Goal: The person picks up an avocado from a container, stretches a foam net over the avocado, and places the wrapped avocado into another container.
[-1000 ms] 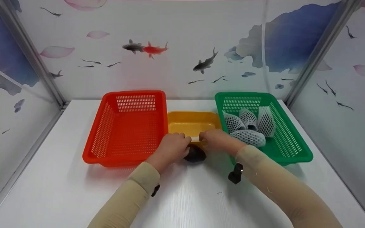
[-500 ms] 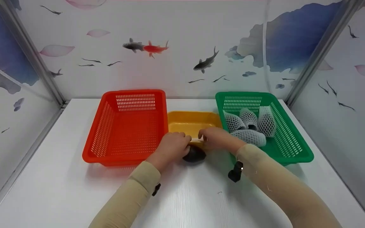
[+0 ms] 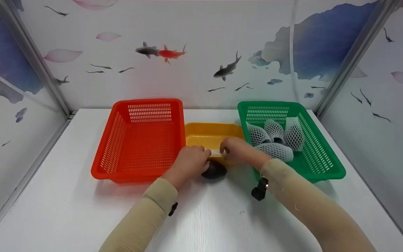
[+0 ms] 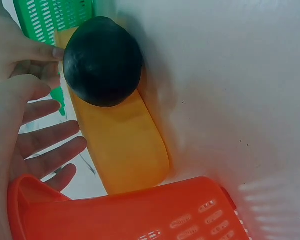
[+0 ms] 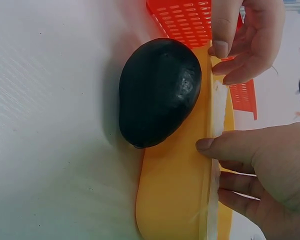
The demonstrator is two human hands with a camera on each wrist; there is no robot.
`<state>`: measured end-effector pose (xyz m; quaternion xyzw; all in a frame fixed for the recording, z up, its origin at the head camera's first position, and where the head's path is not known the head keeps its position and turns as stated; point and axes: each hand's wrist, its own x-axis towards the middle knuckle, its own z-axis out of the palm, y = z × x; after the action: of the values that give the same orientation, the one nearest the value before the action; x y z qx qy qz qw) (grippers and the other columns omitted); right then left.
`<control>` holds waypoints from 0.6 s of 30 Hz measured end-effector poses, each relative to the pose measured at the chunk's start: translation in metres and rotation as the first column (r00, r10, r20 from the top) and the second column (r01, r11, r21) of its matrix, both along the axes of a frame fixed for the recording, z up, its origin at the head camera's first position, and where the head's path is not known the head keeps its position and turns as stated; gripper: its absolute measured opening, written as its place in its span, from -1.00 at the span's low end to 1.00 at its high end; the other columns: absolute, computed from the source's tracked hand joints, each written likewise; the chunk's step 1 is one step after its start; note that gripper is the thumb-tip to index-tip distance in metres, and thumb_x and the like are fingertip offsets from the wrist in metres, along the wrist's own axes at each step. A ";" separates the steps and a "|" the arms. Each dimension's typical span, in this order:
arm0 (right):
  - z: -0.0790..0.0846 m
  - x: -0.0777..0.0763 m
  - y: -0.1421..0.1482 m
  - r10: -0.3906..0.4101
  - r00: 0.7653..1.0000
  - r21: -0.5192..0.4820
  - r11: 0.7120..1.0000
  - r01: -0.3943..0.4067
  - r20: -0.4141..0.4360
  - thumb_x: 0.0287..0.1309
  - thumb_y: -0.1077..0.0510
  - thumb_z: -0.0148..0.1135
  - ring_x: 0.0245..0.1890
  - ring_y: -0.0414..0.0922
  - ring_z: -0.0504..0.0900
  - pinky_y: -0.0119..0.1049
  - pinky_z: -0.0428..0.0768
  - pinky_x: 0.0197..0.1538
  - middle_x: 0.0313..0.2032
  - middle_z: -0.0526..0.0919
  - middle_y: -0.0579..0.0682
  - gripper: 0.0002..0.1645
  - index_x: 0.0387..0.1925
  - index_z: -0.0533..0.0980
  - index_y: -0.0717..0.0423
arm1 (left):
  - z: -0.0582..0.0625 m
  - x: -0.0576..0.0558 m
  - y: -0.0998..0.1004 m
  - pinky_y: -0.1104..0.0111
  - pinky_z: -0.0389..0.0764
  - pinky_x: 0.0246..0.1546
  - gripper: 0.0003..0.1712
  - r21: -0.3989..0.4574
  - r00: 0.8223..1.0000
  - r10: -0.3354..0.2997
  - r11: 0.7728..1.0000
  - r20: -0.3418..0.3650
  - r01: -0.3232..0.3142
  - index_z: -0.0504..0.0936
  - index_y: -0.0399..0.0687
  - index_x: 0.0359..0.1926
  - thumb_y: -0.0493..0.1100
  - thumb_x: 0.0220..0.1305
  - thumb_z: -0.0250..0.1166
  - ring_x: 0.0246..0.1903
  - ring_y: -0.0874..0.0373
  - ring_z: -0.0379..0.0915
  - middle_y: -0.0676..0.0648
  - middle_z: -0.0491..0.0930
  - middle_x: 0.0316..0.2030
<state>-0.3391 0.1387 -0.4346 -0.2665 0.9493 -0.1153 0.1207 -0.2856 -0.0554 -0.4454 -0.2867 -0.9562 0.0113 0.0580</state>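
A dark, glossy egg-shaped object [image 3: 214, 170] lies on the white tabletop at the near side of the yellow tray [image 3: 212, 130]. Along the tray's near rim runs a thin whitish strip [image 5: 218, 107], its kind unclear. My right hand [image 5: 270, 167] pinches the strip at the rim, thumb on the near side and curled fingers behind. At the strip's left end is my left hand [image 3: 192, 161]. In the left wrist view its fingers [image 4: 52, 131] are spread and nearly straight beside the tray, curled round nothing. The dark object stands apart from both hands, below them in the head view.
Left of the tray stands a red slotted basket [image 3: 104, 154] with a bare floor. A green basket [image 3: 327, 164] on the right holds several items in white foam nets [image 3: 294, 134]. Printed panels enclose the table's back and sides.
My right hand has shifted very slightly at the rim, and the whitish strip between the hands shows a little differently. The left hand, the baskets and the dark object stay nearly in place.
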 end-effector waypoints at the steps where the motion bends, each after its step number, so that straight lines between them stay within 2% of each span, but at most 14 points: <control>1: 0.000 0.000 0.000 -0.003 1.000 -0.006 1.000 0.003 0.002 0.10 0.23 0.42 -0.27 -0.07 0.52 -0.24 0.58 0.02 -0.28 0.63 -0.06 -0.78 -0.17 0.65 0.08 | 0.000 0.000 0.000 0.24 0.55 -0.29 -0.75 -0.001 1.000 -0.002 1.000 -0.006 0.002 0.60 -0.07 -0.13 -0.01 0.35 0.19 -0.42 0.04 0.41 -0.07 0.52 -0.40; 4: 0.002 0.001 -0.001 -0.001 1.000 -0.018 1.000 0.001 0.002 0.09 0.24 0.43 -0.26 -0.06 0.51 -0.23 0.57 0.04 -0.28 0.61 -0.06 -0.81 -0.22 0.62 0.06 | 0.000 0.000 -0.001 0.24 0.55 -0.32 -0.77 0.011 1.000 -0.006 1.000 -0.015 0.006 0.59 -0.07 -0.14 -0.02 0.36 0.18 -0.44 0.04 0.41 -0.07 0.51 -0.41; 8: 0.007 0.004 0.002 0.009 1.000 -0.036 0.999 -0.010 -0.019 0.12 0.26 0.40 -0.28 -0.07 0.51 -0.21 0.57 0.01 -0.30 0.63 -0.08 -0.84 -0.23 0.62 0.06 | 0.001 0.001 -0.002 0.25 0.55 -0.31 -0.79 0.096 1.000 0.018 0.995 -0.001 -0.018 0.60 -0.09 -0.17 -0.05 0.35 0.18 -0.43 0.05 0.39 -0.06 0.50 -0.39; 14: 0.020 0.011 0.006 0.017 0.997 -0.074 0.997 -0.023 -0.081 0.15 0.30 0.34 -0.30 -0.07 0.54 -0.19 0.60 -0.04 -0.30 0.66 -0.07 -0.85 -0.22 0.64 0.09 | 0.005 0.005 -0.003 0.29 0.58 -0.17 -0.73 0.236 0.994 0.102 0.966 0.032 -0.107 0.60 -0.06 -0.05 -0.03 0.34 0.23 -0.35 0.07 0.41 -0.04 0.53 -0.30; 18: 0.030 0.019 0.009 0.022 0.993 -0.094 0.995 -0.034 -0.120 0.15 0.30 0.33 -0.27 -0.08 0.56 -0.18 0.59 -0.01 -0.27 0.67 -0.07 -0.82 -0.17 0.65 0.10 | 0.013 0.011 -0.005 0.28 0.58 -0.05 -0.63 0.290 0.992 0.121 0.949 0.038 -0.127 0.56 -0.04 0.06 0.00 0.31 0.28 -0.28 0.08 0.41 -0.03 0.54 -0.21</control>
<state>-0.3204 0.1478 -0.4048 -0.2916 0.9443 -0.1432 0.0528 -0.2746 -0.0603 -0.4323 -0.2145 -0.9640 -0.1289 0.0894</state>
